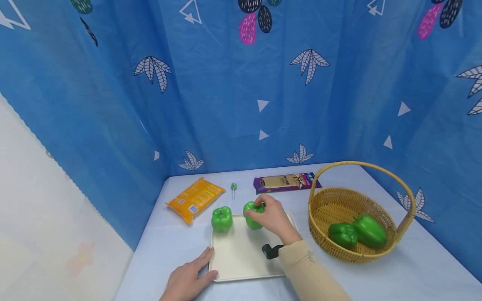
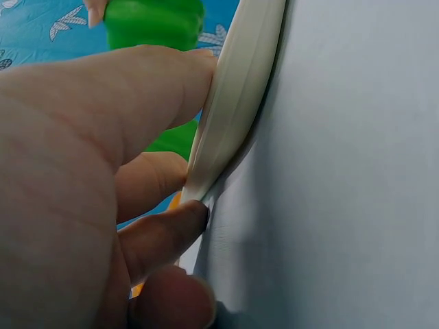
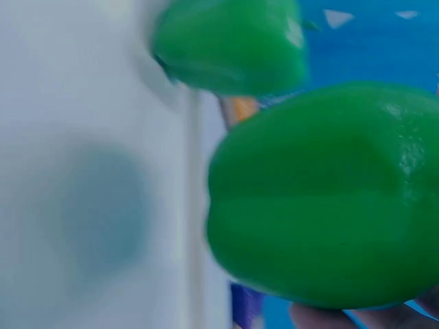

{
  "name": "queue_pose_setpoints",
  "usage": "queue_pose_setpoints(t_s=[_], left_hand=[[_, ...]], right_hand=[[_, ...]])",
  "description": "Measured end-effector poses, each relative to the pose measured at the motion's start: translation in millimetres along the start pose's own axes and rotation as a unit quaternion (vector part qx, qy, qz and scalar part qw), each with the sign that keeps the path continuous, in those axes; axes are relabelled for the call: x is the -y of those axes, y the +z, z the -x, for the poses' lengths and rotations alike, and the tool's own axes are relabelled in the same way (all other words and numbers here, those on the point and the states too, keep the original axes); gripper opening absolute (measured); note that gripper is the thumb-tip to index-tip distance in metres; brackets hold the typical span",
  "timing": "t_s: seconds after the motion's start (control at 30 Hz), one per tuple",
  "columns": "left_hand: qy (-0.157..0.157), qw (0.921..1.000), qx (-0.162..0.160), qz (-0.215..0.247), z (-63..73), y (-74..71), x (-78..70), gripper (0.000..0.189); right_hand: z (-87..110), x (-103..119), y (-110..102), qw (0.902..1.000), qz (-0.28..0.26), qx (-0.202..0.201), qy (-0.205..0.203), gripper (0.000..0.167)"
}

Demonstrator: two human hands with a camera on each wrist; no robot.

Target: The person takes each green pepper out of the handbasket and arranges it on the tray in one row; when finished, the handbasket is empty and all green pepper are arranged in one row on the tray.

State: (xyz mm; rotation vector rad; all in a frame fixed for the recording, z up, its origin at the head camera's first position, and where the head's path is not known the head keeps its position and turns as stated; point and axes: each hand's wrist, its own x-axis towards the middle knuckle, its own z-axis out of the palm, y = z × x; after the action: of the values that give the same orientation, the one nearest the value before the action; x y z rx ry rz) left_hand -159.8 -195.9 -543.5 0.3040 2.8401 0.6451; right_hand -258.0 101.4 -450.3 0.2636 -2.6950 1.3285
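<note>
My right hand (image 1: 274,217) grips a green bell pepper (image 1: 251,215) from above, over the back edge of a cream rectangular tray (image 1: 241,255). The right wrist view shows this pepper (image 3: 322,199) large, a shadow on the tray beside it and fingertips at its lower edge. A second green bell pepper (image 1: 221,219) sits upright at the tray's back left corner. At the front left corner, my left hand (image 1: 188,278) touches the rim, fingers along the left side and thumb at the front. The left wrist view shows those fingertips against the tray's edge (image 2: 236,96).
Two green peppers (image 1: 367,232) lie in a wicker basket (image 1: 335,196) with a tall handle, at the right. Behind the tray are an orange packet (image 1: 196,199), a small green lollipop (image 1: 234,187) and a purple packet (image 1: 282,183). Blue curtain (image 1: 233,104) hangs behind the table.
</note>
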Motion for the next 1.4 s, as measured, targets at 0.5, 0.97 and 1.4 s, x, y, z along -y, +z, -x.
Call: queue_pose_setpoints(t_s=[0.5,0.97,1.4], left_hand=[[-0.001,1.0,-0.001,0.0,3.1,-2.1,-4.4,0.085],[0.009,0.9998,-0.019,-0.001,5.2,-3.6,-4.5,0.084],[0.009,0.9998,-0.018,-0.001,5.3,-4.0,-4.3,0.084]], right_hand=[[-13.7,-8,54,0.9998,0.003,-0.006,0.018,0.038],[-15.2,-5,59,0.9999,-0.001,-0.007,0.012,0.038],[-14.5,-8,62,0.9999,-0.007,-0.01,0.011,0.044]])
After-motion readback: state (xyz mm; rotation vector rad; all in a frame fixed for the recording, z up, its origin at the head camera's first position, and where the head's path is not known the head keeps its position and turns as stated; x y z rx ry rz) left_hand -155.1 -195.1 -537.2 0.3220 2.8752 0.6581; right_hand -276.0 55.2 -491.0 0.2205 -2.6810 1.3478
